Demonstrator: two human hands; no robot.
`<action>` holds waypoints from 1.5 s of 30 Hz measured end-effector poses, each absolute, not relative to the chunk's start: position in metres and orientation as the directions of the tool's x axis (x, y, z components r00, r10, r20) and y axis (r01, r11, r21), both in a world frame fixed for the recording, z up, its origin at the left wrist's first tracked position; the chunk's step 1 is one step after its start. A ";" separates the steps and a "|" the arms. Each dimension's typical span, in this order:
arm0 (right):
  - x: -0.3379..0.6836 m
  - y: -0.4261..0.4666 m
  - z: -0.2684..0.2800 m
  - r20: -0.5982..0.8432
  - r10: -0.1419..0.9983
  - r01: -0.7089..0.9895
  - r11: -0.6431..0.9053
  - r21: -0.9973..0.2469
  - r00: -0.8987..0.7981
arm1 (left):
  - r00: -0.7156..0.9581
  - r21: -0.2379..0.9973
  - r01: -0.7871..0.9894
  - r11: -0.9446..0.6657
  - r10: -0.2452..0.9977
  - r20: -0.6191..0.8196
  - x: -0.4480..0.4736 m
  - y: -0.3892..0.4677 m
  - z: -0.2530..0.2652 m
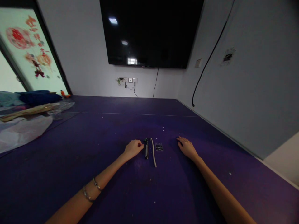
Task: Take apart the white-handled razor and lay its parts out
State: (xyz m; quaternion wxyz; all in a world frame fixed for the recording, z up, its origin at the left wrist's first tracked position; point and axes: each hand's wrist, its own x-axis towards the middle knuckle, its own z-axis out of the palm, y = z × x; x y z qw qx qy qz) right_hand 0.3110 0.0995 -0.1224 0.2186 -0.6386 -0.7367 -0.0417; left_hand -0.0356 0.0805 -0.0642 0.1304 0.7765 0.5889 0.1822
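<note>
On the purple surface, my left hand (133,148) rests with its fingers curled in, its thumb side close to a slim black-and-silver tool that looks like a razor (146,150). I see nothing held in that hand. Just right of the tool lies a pale, slightly curved strip (153,153), like a thin stick or tube. Beside the strip is a small clear pack (159,147) with dark contents too small to make out. My right hand (187,148) lies palm down farther right, fingers stretched out, apart from all three things.
Clear plastic sheeting (28,132), a long wooden-looking piece (30,112) and dark blue cloth (40,97) lie at the left. Small white bits dot the surface. A large black screen (151,34) hangs on the far wall; a black cable (209,59) dangles at the right.
</note>
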 end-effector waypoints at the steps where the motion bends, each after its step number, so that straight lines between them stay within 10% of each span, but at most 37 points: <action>1: 0.311 0.099 -0.122 0.376 0.922 0.959 0.180 -0.217 -0.088 | 0.240 0.409 0.873 -0.264 0.965 0.110 -0.030 0.080 -0.063; 15: 0.306 0.093 -0.113 0.346 0.935 0.968 0.151 -0.198 -0.074 | 0.239 0.302 0.924 -0.235 0.971 0.026 0.008 0.088 -0.060; 31: 0.304 0.091 -0.111 0.311 0.949 0.971 0.115 -0.209 -0.046 | 0.344 0.919 0.393 -0.039 0.933 -0.107 -0.028 0.103 -0.056; 45: 0.305 0.092 -0.111 0.322 0.945 0.973 0.125 -0.194 -0.057 | 0.133 0.974 -0.067 0.216 0.970 -0.205 -0.042 0.104 -0.063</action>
